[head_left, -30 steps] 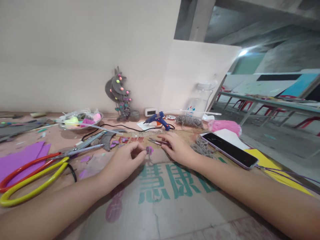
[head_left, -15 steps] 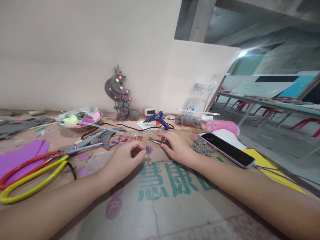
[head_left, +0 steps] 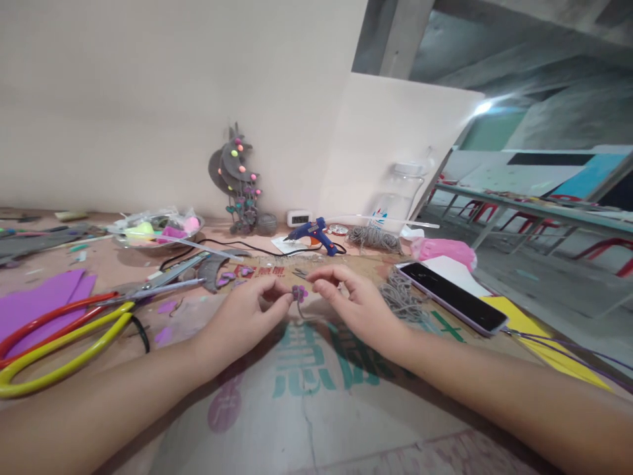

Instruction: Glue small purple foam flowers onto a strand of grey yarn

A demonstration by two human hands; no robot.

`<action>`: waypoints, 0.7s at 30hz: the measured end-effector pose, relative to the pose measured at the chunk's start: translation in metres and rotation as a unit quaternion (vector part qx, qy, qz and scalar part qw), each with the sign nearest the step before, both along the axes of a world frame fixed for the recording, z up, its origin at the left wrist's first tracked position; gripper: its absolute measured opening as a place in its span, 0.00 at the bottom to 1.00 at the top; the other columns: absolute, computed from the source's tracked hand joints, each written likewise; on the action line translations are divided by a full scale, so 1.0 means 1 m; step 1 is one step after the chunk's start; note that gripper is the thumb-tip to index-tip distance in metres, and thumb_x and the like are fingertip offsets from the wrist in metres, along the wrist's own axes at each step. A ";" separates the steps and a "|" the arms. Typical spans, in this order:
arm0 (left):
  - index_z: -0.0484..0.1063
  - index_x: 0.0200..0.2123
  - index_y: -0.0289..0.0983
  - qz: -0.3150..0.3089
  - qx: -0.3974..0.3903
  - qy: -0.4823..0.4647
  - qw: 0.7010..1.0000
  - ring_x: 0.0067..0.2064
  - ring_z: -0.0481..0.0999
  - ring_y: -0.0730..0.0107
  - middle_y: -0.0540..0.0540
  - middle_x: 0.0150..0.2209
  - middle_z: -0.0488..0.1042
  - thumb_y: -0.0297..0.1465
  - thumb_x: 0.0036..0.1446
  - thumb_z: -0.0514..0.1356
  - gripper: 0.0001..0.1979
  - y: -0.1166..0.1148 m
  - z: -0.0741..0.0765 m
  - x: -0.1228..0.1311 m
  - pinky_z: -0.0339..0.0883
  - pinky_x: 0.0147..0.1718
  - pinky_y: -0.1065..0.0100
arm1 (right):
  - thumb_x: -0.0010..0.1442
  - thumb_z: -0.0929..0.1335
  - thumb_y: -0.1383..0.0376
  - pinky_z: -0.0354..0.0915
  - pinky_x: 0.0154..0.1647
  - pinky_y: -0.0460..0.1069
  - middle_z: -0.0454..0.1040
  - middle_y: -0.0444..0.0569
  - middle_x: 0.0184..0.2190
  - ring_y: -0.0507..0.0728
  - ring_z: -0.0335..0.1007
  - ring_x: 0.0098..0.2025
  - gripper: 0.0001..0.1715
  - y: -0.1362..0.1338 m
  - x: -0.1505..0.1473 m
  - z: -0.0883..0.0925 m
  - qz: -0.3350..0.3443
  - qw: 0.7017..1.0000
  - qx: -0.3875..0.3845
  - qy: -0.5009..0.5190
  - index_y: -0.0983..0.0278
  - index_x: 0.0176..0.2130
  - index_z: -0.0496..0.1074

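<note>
My left fingers pinch a small purple flower beside my parted right fingers

I am seated or standing at a cluttered counter, both forearms reaching forward over a sheet of cardboard printed with green and red characters. The thumb and forefinger of my left hand are closed on the edge of the purple flower, which sits just beyond their tips, in the gap between my two hands. A strand of grey yarn lies over its front and trails down towards me. My right fingers are curled, with the thumb and forefinger apart and nothing visible between them. Just past their tips, pointed metal tips show; the rest of that tool is hidden behind my hand.

To the left of my left fingers lie large scissors with red and yellow handles, and purple sheets beyond them. Farther forward, a bowl holds brightly coloured pieces in clear plastic. Straight ahead of my fingers are a blue glue gun and a small white digital clock; ahead and to the left, a grey crescent-shaped ornament dotted with coloured balls stands by the pale wall. To the right of my right fingers are a tangle of grey yarn and a dark-screened phone.
</note>
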State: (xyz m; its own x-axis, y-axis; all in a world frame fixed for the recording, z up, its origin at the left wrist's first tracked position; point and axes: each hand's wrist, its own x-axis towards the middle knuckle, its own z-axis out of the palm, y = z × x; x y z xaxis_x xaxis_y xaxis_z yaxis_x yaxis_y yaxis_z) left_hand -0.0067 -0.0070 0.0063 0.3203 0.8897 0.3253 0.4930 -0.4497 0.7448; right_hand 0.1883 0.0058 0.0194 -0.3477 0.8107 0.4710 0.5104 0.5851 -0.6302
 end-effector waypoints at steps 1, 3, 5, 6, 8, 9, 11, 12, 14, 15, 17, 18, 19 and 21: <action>0.69 0.29 0.37 0.002 0.002 0.001 1.000 0.31 0.71 0.72 0.52 0.28 0.72 0.31 0.57 0.53 0.07 -0.001 0.001 0.000 0.62 0.31 0.72 | 0.61 0.63 0.63 0.63 0.44 0.49 0.75 0.47 0.38 0.54 0.69 0.42 0.10 -0.001 -0.001 -0.002 0.008 1.000 -0.005 -0.012 0.63 0.40 0.72; 0.69 0.29 0.37 0.005 0.005 0.003 1.000 0.31 0.71 0.73 0.53 0.27 0.72 0.30 0.57 0.54 0.07 -0.001 0.002 0.000 0.62 0.31 0.72 | 0.61 0.64 0.63 0.61 0.46 0.50 0.75 0.46 0.38 0.54 0.68 0.43 0.10 0.001 -0.001 -0.005 0.019 0.999 -0.001 -0.034 0.62 0.40 0.73; 0.69 0.29 0.37 0.002 0.006 0.004 1.000 0.31 0.71 0.73 0.53 0.27 0.72 0.30 0.57 0.53 0.07 -0.001 0.001 0.001 0.62 0.31 0.72 | 0.61 0.64 0.64 0.62 0.45 0.50 0.75 0.46 0.36 0.54 0.68 0.41 0.10 0.005 0.000 -0.008 0.027 0.998 0.010 -0.049 0.62 0.39 0.74; 0.69 0.29 0.37 -0.001 0.007 0.006 1.000 0.31 0.71 0.73 0.53 0.27 0.72 0.30 0.57 0.53 0.07 -0.001 0.001 0.001 0.62 0.31 0.72 | 0.61 0.64 0.64 0.62 0.44 0.50 0.75 0.47 0.35 0.54 0.68 0.40 0.10 0.006 0.000 -0.009 0.031 0.998 0.017 -0.054 0.63 0.39 0.74; 0.69 0.29 0.37 -0.004 0.008 0.008 1.000 0.31 0.71 0.73 0.53 0.27 0.72 0.30 0.57 0.53 0.07 0.000 -0.001 0.001 0.62 0.31 0.72 | 0.60 0.64 0.65 0.62 0.43 0.49 0.75 0.47 0.34 0.54 0.68 0.39 0.10 0.009 0.001 -0.010 0.042 0.997 0.031 -0.060 0.64 0.39 0.74; 0.69 0.29 0.37 -0.006 0.009 0.008 1.000 0.31 0.71 0.72 0.53 0.27 0.72 0.30 0.57 0.53 0.07 0.000 -0.001 0.001 0.62 0.32 0.72 | 0.60 0.64 0.65 0.62 0.42 0.49 0.74 0.47 0.34 0.54 0.68 0.39 0.09 0.009 0.001 -0.011 0.049 0.996 0.036 -0.062 0.64 0.39 0.74; 0.69 0.29 0.37 -0.008 0.009 0.005 1.000 0.31 0.71 0.72 0.52 0.28 0.72 0.30 0.57 0.53 0.07 0.001 -0.002 0.000 0.62 0.32 0.71 | 0.60 0.64 0.65 0.62 0.42 0.49 0.74 0.47 0.33 0.53 0.68 0.38 0.09 0.009 0.001 -0.012 0.061 0.995 0.050 -0.068 0.64 0.38 0.73; 0.69 0.29 0.37 -0.010 0.009 0.003 1.000 0.31 0.71 0.72 0.52 0.28 0.72 0.30 0.57 0.53 0.07 0.001 -0.002 0.000 0.62 0.32 0.71 | 0.60 0.64 0.65 0.62 0.41 0.49 0.74 0.47 0.32 0.53 0.68 0.38 0.09 0.009 0.001 -0.012 0.066 0.994 0.058 -0.071 0.64 0.38 0.73; 0.69 0.29 0.37 -0.013 0.011 0.001 1.000 0.31 0.71 0.72 0.52 0.27 0.72 0.30 0.57 0.53 0.07 0.001 -0.002 0.000 0.62 0.31 0.72 | 0.61 0.64 0.65 0.63 0.40 0.49 0.73 0.47 0.31 0.53 0.67 0.37 0.09 0.008 0.001 -0.013 0.068 0.992 0.068 -0.077 0.64 0.36 0.73; 0.69 0.29 0.37 -0.014 0.011 0.001 1.000 0.31 0.70 0.72 0.52 0.27 0.72 0.30 0.57 0.53 0.07 0.001 -0.002 0.000 0.62 0.31 0.72 | 0.61 0.63 0.65 0.63 0.40 0.49 0.73 0.47 0.31 0.53 0.67 0.37 0.09 0.008 0.001 -0.013 0.068 0.992 0.071 -0.080 0.64 0.36 0.73; 0.69 0.28 0.37 -0.015 0.010 0.001 1.000 0.30 0.70 0.72 0.52 0.27 0.72 0.30 0.57 0.53 0.08 0.000 -0.002 0.000 0.62 0.31 0.72 | 0.61 0.63 0.65 0.63 0.40 0.49 0.72 0.48 0.30 0.53 0.67 0.36 0.09 0.008 0.001 -0.014 0.066 0.992 0.071 -0.085 0.64 0.35 0.72; 0.69 0.28 0.37 -0.015 0.010 0.002 1.000 0.30 0.70 0.72 0.52 0.27 0.72 0.30 0.57 0.53 0.08 0.000 -0.002 0.000 0.62 0.31 0.72 | 0.61 0.63 0.65 0.63 0.40 0.49 0.72 0.48 0.31 0.53 0.67 0.36 0.09 0.008 0.001 -0.014 0.065 0.992 0.069 -0.087 0.64 0.34 0.72; 0.69 0.28 0.37 -0.015 0.010 0.004 1.000 0.30 0.71 0.72 0.52 0.27 0.72 0.30 0.57 0.53 0.07 0.000 -0.002 0.001 0.62 0.31 0.72 | 0.61 0.63 0.64 0.63 0.40 0.49 0.72 0.48 0.31 0.53 0.67 0.36 0.09 0.009 0.001 -0.014 0.064 0.992 0.067 -0.089 0.64 0.34 0.72; 0.69 0.29 0.37 -0.016 0.011 0.008 1.000 0.30 0.71 0.71 0.52 0.27 0.73 0.30 0.56 0.53 0.08 0.001 -0.002 0.001 0.62 0.30 0.71 | 0.62 0.63 0.64 0.63 0.39 0.49 0.72 0.47 0.31 0.53 0.67 0.36 0.09 0.009 0.001 -0.014 0.064 0.992 0.065 -0.090 0.64 0.34 0.71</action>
State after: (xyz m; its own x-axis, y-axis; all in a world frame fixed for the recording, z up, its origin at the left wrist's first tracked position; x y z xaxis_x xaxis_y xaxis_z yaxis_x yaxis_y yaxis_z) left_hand -0.0060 -0.0061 0.0038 0.3534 0.8718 0.3393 0.4895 -0.4814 0.7271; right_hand 0.1892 0.0149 0.0054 -0.5321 0.6911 0.4892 0.5237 0.7226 -0.4512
